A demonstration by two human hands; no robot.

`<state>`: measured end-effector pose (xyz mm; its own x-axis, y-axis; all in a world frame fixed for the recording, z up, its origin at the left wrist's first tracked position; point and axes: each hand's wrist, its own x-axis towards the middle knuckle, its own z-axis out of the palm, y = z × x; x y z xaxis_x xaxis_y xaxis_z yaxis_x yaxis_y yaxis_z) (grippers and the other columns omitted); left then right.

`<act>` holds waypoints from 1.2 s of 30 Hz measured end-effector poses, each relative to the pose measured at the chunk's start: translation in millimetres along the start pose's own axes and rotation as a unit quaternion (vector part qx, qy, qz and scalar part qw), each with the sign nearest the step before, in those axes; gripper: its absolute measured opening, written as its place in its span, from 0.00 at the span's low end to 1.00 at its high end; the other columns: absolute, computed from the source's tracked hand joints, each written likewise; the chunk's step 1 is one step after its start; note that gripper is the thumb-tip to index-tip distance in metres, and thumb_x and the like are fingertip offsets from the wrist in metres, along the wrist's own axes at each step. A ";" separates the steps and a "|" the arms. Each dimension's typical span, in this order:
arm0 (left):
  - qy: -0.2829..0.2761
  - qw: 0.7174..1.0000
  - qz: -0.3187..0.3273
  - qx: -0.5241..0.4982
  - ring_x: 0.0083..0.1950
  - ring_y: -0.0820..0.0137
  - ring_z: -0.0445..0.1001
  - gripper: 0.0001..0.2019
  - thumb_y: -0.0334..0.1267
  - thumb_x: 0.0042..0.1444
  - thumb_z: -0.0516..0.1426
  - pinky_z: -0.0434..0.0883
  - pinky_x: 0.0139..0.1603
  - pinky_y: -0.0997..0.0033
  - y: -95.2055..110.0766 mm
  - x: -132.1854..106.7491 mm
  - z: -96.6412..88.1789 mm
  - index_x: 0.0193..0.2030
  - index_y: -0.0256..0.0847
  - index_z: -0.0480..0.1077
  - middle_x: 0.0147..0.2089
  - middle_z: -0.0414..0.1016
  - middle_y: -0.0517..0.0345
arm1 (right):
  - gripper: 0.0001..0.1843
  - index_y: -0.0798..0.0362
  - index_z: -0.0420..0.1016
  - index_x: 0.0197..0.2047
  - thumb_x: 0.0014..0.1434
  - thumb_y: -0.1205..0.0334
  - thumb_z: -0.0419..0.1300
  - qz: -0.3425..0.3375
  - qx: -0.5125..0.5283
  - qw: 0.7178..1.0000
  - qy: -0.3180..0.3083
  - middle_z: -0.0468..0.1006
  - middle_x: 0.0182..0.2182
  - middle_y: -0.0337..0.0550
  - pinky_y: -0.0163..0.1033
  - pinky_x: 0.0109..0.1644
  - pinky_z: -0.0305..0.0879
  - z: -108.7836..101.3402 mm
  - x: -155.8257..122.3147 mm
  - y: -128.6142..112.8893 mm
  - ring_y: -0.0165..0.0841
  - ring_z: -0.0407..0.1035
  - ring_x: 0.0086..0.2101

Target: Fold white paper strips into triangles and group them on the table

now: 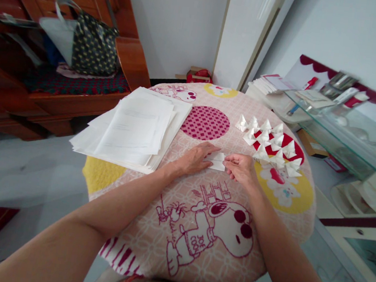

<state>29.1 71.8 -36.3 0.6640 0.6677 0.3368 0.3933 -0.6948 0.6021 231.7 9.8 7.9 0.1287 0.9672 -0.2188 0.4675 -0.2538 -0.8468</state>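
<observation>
A small folded piece of white paper (218, 161) lies on the patterned tablecloth (199, 185), between my two hands. My left hand (194, 159) holds its left end, with the fingers above and the thumb lower down. At the opposite end, my right hand (241, 167) pinches the paper's right edge between thumb and fingers. A crease line runs across the paper. Several folded white paper pieces with pointed tips (276, 142) stand in rows to the right of my right hand. Left of my left hand is a loose stack of white sheets (132, 125), faintly printed on top.
A glass-topped cabinet (351, 141) borders the table on the right, bearing metal tins and other small items. More papers (271, 83) lie at its far end. On the left stands a wooden bench (132, 64) with a dotted black bag (95, 44).
</observation>
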 end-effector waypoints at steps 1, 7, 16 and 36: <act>0.004 1.000 0.006 0.001 0.51 0.66 0.76 0.29 0.27 0.57 0.59 0.76 0.53 0.61 0.0 0.2 0.5 0.67 0.41 0.68 0.59 0.75 0.48 | 0.06 0.55 0.79 0.37 0.56 0.64 0.63 -0.001 0.001 1.000 0.000 0.72 0.18 0.33 0.29 0.19 0.59 0.2 -0.6 -1.4 0.24 0.63 0.16; 0.026 1.000 0.005 -0.005 0.46 0.69 0.76 0.20 0.24 0.56 0.58 0.76 0.48 0.66 3.4 1.8 0.7 0.56 0.37 0.73 0.53 0.77 0.49 | 0.03 0.55 0.78 0.32 0.54 0.65 0.62 -0.014 0.008 1.000 -0.006 0.73 0.18 0.34 0.29 0.19 0.59 1.5 -1.2 -3.2 0.25 0.63 0.16; 0.063 0.998 -0.014 -0.004 0.36 0.71 0.74 0.09 0.24 0.56 0.55 0.73 0.42 0.71 7.0 4.0 -4.6 0.39 0.36 0.75 0.38 0.77 0.55 | 0.09 0.55 0.80 0.34 0.51 0.58 0.67 -0.077 0.001 0.995 -0.064 0.72 0.19 0.35 0.31 0.22 0.58 -1.4 0.2 4.1 0.27 0.64 0.19; 0.104 0.978 0.082 0.159 0.52 0.59 0.73 0.08 0.34 0.63 0.60 0.69 0.56 0.54 19.1 -1.1 -30.3 0.48 0.43 0.78 0.50 0.80 0.51 | 0.10 0.53 0.80 0.34 0.64 0.68 0.58 -0.317 -0.408 0.855 0.047 0.82 0.33 0.50 0.40 0.36 0.54 1.6 -6.9 5.6 0.37 0.72 0.33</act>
<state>16.6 65.9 -3.3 0.6041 0.5574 0.5695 0.4924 -0.8230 0.2832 232.1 1.7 3.9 -0.3248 0.9170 0.2313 0.9187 0.3640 -0.1531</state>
